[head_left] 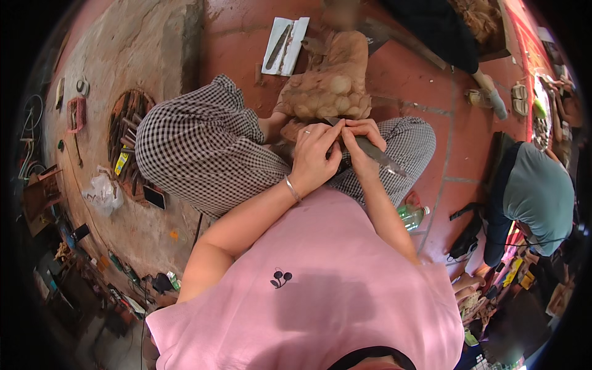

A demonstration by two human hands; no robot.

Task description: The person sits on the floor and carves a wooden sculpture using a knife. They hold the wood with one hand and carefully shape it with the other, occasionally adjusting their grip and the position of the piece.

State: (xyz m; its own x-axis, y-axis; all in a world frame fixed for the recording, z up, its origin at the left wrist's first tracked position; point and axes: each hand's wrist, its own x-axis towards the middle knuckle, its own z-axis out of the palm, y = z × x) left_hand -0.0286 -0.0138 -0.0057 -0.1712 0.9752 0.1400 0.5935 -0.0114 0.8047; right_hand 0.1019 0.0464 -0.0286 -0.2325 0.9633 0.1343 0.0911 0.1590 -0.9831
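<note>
- Both the left hand [316,154] and the right hand [365,143] meet above the seated person's lap, fingers bent and touching.
- Right hand: closed on a grey tool [377,155], which slants out past the fingers toward the right knee.
- Left hand: fingers curled at the tool's upper end; from where I stand, I cannot tell whether they grip it.
- The brown carving [333,83] lies just beyond the hands, between the bent legs. Its near part carries a cluster of rounded lumps. Contact between tool and carving cannot be confirmed.
- Clothing noted: checked trousers [191,145], pink shirt [246,308].
- On the red tiled floor [431,86], beyond the left foot: a white sheet [300,42] bearing a dark, narrow blade [279,46]. A green bottle [411,217] lies near the right elbow.
- On the brown slab [148,55] to the left: a round container filled with rod-like tools [125,128], a phone [154,197] at its near edge, and a clear plastic bag [103,192] beside it.
- At far right, another person [535,188] in a grey-green top bends forward.
</note>
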